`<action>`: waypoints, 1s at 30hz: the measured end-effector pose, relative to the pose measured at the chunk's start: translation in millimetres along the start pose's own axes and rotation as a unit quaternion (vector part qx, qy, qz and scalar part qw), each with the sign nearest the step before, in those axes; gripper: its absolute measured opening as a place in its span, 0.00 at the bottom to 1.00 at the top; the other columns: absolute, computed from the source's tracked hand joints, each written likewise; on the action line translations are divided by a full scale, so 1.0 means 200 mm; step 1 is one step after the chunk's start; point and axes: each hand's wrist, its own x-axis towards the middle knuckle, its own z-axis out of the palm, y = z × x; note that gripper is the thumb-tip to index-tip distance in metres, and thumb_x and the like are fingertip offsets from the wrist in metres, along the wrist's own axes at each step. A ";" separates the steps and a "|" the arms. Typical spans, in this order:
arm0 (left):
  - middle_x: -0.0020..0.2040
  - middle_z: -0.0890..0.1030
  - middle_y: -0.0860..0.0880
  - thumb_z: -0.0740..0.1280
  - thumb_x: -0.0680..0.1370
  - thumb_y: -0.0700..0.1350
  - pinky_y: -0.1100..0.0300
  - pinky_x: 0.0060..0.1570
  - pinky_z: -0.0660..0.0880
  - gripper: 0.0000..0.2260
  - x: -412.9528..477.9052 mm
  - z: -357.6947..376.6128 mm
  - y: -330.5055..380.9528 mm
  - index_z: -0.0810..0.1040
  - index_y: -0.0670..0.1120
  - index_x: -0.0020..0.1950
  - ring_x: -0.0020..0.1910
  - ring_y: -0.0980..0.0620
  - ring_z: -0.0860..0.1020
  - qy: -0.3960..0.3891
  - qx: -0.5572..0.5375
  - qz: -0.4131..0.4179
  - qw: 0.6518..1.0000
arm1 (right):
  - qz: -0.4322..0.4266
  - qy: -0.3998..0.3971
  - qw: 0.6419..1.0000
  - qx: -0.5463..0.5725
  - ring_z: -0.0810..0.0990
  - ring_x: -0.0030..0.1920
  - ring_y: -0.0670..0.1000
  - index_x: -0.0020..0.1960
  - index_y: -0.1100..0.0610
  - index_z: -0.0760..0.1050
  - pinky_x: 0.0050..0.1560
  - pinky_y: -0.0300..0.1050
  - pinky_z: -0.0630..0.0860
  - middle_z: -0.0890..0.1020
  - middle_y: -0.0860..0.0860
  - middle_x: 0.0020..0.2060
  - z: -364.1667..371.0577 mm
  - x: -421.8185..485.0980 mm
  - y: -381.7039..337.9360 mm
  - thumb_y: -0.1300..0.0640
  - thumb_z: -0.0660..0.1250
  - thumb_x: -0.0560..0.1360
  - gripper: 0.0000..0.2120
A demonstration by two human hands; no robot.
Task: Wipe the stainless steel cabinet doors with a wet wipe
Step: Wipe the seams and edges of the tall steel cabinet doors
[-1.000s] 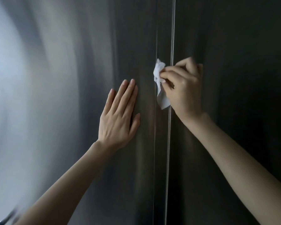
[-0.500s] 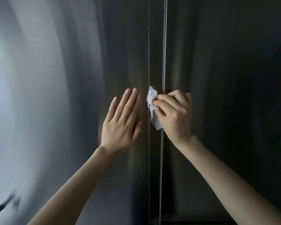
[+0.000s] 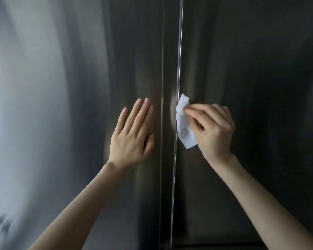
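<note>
Left hand (image 3: 132,136) flat, fingers spread, on the smooth brushed-steel left door (image 3: 70,105); right hand (image 3: 213,129) pinches a crumpled white wipe (image 3: 183,123), its grip closed on it, against the right door (image 3: 251,69) beside the vertical seam (image 3: 177,69).

The wipe (image 3: 184,123) is plain white with no print, its creases shading to pale blue-grey. The left door (image 3: 70,105) is brushed steel, running from a bright silvery blue-white at its far left edge through mid grey to a dark charcoal near the seam (image 3: 177,69), with soft vertical streaks of light and shadow (a faint warm, brownish sheen shows low near the seam). The seam itself is a thin bright silver line. The right door (image 3: 260,87) is far darker, a near-black grey with only dim vertical banding and a slightly lighter grey strip beside the seam.
</note>
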 end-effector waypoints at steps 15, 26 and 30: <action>0.77 0.61 0.40 0.57 0.79 0.46 0.49 0.77 0.49 0.28 0.00 -0.01 0.00 0.59 0.38 0.77 0.78 0.45 0.55 0.004 -0.006 0.003 1.000 | 0.080 -0.077 0.993 0.050 0.79 0.38 0.50 0.42 0.64 0.82 0.38 0.39 0.77 0.81 0.58 0.44 0.09 -0.06 -0.12 0.66 0.72 0.70 0.02; 0.79 0.55 0.46 0.55 0.80 0.44 0.49 0.77 0.50 0.27 -0.60 0.05 0.12 0.55 0.41 0.79 0.79 0.47 0.53 -0.047 -0.034 0.029 0.998 | -0.005 -0.238 0.969 0.066 0.81 0.39 0.54 0.44 0.67 0.82 0.40 0.47 0.79 0.83 0.58 0.42 -0.16 -0.74 -0.26 0.70 0.70 0.72 0.02; 0.80 0.52 0.47 0.55 0.80 0.44 0.48 0.77 0.49 0.28 -0.68 0.05 0.17 0.54 0.41 0.79 0.79 0.47 0.53 -0.059 -0.045 0.010 0.997 | -0.014 -0.209 0.976 0.064 0.80 0.45 0.56 0.54 0.67 0.79 0.49 0.47 0.78 0.83 0.57 0.50 -0.10 -0.63 -0.25 0.68 0.67 0.76 0.08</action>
